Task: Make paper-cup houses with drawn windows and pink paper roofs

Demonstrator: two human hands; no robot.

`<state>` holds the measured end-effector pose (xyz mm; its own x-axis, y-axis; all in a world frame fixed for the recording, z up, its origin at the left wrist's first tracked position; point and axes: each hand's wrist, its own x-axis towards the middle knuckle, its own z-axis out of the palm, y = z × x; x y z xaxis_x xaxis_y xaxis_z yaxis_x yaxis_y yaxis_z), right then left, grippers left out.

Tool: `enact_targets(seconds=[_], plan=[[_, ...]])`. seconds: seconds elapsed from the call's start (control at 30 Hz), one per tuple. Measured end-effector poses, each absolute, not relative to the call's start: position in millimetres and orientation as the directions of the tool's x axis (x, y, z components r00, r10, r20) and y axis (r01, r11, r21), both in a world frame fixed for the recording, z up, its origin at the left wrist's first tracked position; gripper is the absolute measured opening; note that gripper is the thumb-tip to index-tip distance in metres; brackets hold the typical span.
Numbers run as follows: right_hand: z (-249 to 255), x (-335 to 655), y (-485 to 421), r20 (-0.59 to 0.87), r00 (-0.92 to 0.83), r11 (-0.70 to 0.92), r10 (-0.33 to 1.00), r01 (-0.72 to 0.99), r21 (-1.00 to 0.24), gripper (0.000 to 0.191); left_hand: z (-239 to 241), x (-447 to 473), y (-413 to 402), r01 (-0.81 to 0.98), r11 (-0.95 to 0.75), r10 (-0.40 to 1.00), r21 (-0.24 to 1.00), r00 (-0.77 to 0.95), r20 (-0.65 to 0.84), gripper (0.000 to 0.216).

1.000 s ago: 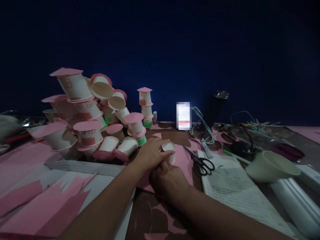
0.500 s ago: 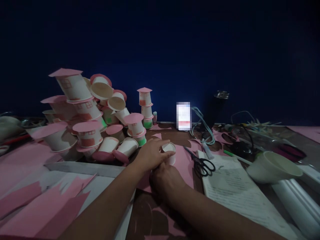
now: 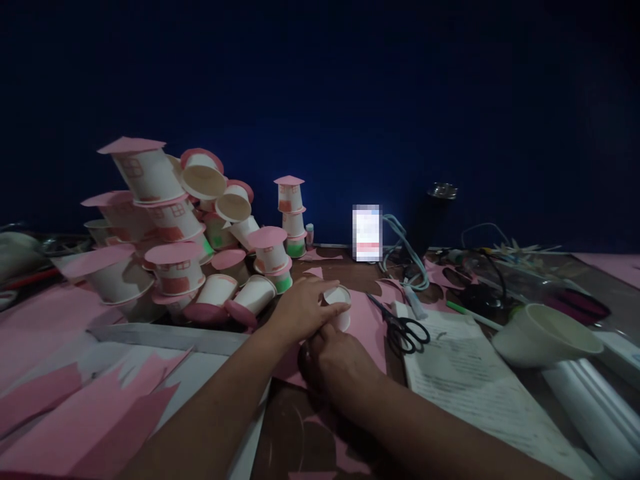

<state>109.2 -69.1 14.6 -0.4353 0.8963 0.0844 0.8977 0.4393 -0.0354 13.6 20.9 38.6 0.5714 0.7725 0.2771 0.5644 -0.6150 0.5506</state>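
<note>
A small white paper cup (image 3: 342,317) stands on a sheet of pink paper (image 3: 369,333) in the middle of the table. My left hand (image 3: 303,308) grips the cup from the left, thumb and fingers around its upper part. Low against the near side of the cup, my right hand (image 3: 345,367) is closed with its fingers curled in. Whatever those fingers hold, if anything, is hidden. Black-handled scissors (image 3: 407,333) lie just right of the pink sheet.
Stacked paper-cup houses (image 3: 173,220) with pink roofs crowd the left, behind a white tray (image 3: 175,337) holding pink scraps. A lit phone (image 3: 367,233) stands at the back. Right are a printed booklet (image 3: 465,373), a large tilted cup (image 3: 545,337) and a dark bottle (image 3: 430,217).
My right hand has shifted slightly at the base of the cup, its wrist turning a little to the right. The left hand and the cup stay in place.
</note>
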Motion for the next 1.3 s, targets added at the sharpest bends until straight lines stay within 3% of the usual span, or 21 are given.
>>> enact_targets(seconds=[0.3, 0.63, 0.87, 1.3], plan=[[15, 121, -84, 0.037, -0.417, 0.418, 0.908, 0.902, -0.109, 0.031, 36, 13, 23, 0.545, -0.641, 0.753, 0.541, 0.583, 0.304, 0.051], [13, 140, -103, -0.013, -0.364, 0.353, 0.931, 0.911, -0.211, 0.024, 40, 12, 19, 0.558, -0.623, 0.767, 0.548, 0.573, 0.288, 0.049], [3, 148, -110, 0.023, -0.349, 0.341, 0.937, 0.898, -0.278, 0.031, 37, 11, 19, 0.535, -0.633, 0.76, 0.559, 0.564, 0.321, 0.046], [5, 153, -115, -0.044, -0.349, 0.328, 0.936, 0.911, -0.25, 0.034, 39, 11, 19, 0.551, -0.631, 0.762, 0.546, 0.57, 0.307, 0.046]])
